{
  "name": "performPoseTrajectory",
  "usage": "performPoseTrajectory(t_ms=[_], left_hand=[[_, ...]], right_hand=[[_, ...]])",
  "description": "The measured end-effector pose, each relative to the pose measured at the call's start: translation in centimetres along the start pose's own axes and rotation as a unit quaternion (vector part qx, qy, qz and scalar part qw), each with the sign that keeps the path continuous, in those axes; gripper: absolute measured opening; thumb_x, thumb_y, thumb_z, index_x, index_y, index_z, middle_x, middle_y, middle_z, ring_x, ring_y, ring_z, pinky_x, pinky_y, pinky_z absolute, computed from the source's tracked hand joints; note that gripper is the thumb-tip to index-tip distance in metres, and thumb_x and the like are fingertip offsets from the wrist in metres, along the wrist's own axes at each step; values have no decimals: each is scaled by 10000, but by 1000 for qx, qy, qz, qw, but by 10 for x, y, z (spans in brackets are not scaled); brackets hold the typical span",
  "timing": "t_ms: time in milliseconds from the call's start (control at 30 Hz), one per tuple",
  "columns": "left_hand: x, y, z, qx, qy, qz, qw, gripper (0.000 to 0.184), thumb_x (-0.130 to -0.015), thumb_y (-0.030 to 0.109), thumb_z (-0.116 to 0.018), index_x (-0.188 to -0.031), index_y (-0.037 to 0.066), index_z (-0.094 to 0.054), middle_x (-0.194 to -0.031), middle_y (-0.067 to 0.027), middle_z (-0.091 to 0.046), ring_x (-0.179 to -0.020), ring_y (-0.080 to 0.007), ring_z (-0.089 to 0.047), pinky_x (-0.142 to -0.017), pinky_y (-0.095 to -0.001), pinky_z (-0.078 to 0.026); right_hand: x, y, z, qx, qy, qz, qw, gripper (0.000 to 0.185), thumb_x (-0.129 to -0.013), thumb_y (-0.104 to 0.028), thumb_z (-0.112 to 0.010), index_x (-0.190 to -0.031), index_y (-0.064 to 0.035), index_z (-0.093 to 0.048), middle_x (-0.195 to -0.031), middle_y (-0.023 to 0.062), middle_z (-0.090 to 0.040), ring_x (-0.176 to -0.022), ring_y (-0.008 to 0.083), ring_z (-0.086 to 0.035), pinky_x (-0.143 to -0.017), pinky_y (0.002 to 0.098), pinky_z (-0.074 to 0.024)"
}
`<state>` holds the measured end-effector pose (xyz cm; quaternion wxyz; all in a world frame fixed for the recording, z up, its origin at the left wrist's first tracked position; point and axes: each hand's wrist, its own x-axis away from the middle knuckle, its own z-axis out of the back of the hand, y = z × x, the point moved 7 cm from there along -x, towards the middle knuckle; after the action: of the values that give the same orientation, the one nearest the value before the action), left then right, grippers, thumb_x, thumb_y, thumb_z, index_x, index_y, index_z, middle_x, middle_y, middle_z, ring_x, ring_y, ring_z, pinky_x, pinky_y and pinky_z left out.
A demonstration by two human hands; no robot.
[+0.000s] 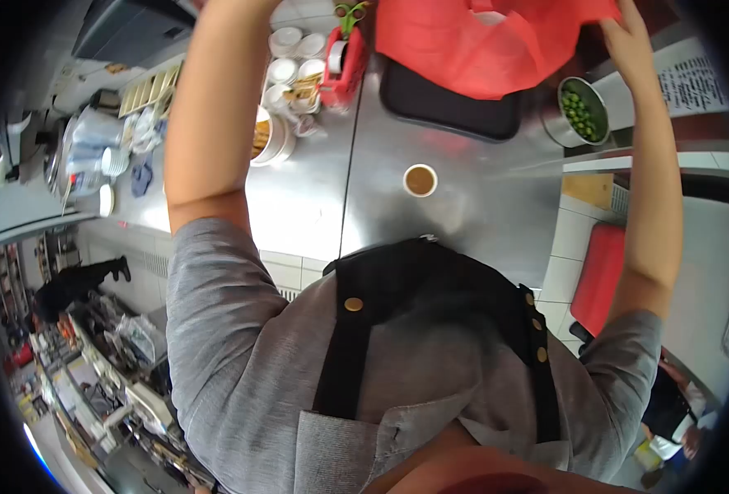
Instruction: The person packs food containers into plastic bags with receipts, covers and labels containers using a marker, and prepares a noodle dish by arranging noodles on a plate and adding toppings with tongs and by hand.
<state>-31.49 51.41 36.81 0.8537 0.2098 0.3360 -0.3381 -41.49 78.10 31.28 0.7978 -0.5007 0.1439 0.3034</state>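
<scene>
Pinching the red bag (463, 58) by its edge, right fingers (612, 31) are risking a low swing tipping the cup (420, 180) bodyward of them; left fingers unseen.

On the worktop (488, 206), the cup (420, 180) stood before the tray (451, 114). The pot (556, 125), with limes (579, 111) in it, stood right of the tray. Left of the tray were the basket (337, 89) and, farther left, the tub (280, 148)
</scene>
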Motion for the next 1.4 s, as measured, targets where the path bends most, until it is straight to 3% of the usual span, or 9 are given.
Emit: performPoseTrajectory(t_ms=[67,100,167,267,433,600,833,1233,1400], left_hand=[[36,-19,10,191,-287,263,901,368,-954,206,-669,-1256,8,-600,-1058,-98,-678,-1012,-209,-653,-901,-331,-535],[66,-30,16,273,-302,244,880,469,-959,354,-679,-1306,55,-581,-1140,-166,-662,-1150,-241,-626,-983,-367,-500],[125,-37,41,318,-259,288,865,276,-981,80,-571,-1252,25,-574,-1100,-67,-633,-1011,-155,-631,-937,-344,-530],[195,-54,85,250,-133,481,830,166,-964,171,-641,-1072,50,-607,-870,-11,-644,-813,-117,-603,-765,-272,-484],[382,-155,104,139,-27,625,768,256,-961,344,-667,-1056,107,-651,-883,36,-651,-790,-84,-584,-687,-254,-462],[473,-183,34,11,-34,709,704,498,-867,159,-716,-1299,5,-522,-892,-120,-670,-717,-177,-675,-488,-313,-545],[499,-175,11,160,88,714,676,478,-845,31,-523,-1319,10,-456,-1090,-148,-640,-812,-186,-690,-530,-285,-564],[622,-157,69,267,-193,644,691,525,-816,-46,-522,-1340,-18,-514,-1152,-221,-626,-883,-303,-711,-575,-385,-628],[661,-188,92,287,-151,661,677,630,-918,331,-734,-1384,10,-456,-1153,-163,-566,-746,-206,-642,-599,-320,-584]], right_hand=[[35,-29,-14,21,51,-4,998,434,-910,33,-525,-1329,-74,-547,-1232,89,-581,-1215,183,-539,-1053,356,-408],[41,-17,-10,13,49,-4,999,434,-910,33,-525,-1329,-74,-547,-1232,89,-581,-1215,183,-539,-1053,356,-408],[59,24,10,128,-12,59,990,491,-1002,-121,-555,-1469,-24,-438,-1446,130,-529,-1346,241,-503,-1131,358,-380],[75,29,9,111,-10,20,994,518,-980,-92,-596,-1472,-50,-442,-1493,95,-494,-1401,233,-439,-1164,389,-322],[95,6,-6,97,77,29,992,509,-964,-71,-613,-1446,-57,-452,-1460,117,-521,-1368,243,-471,-1144,419,-350],[132,-33,-45,159,183,108,964,413,-886,-47,-667,-1283,-21,-554,-1318,106,-612,-1236,258,-520,-1023,385,-428],[177,-46,-149,129,91,97,983,420,-847,7,-655,-1260,-26,-584,-1288,112,-611,-1237,299,-476,-1059,399,-369],[297,-36,-369,143,27,-206,968,402,-854,-51,-651,-1251,-58,-590,-1243,121,-601,-1216,322,-453,-1041,401,-371],[313,-56,-451,103,24,-274,956,394,-849,-65,-665,-1237,-83,-599,-1240,114,-605,-1198,322,-458,-1022,400,-377]])
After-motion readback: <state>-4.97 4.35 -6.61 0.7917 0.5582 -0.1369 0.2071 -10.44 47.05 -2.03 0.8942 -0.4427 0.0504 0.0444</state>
